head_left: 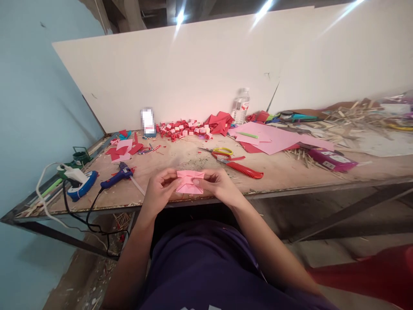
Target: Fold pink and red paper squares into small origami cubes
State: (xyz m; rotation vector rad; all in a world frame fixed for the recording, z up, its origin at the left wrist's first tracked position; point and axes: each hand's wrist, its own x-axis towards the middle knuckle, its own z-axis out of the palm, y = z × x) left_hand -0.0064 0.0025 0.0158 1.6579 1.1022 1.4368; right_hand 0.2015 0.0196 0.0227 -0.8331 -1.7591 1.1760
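Observation:
A small piece of folded pink paper (189, 182) is held up near the front edge of the table, with crease lines across it. My left hand (163, 186) pinches its left side between thumb and fingers. On its right side my right hand (219, 184) grips the paper the same way, thumb resting on the face. Just beyond the hands lie scissors (222, 151) with yellow and red handles and a red utility knife (245, 169).
Small red and pink paper pieces (183, 130) are heaped at the back. A glue gun (118, 177) and power strip (83, 186) with cords lie left. Pink sheets (274, 137), a plastic bottle (241, 106), a purple packet (332, 159) and wooden sticks (351, 114) are toward the right.

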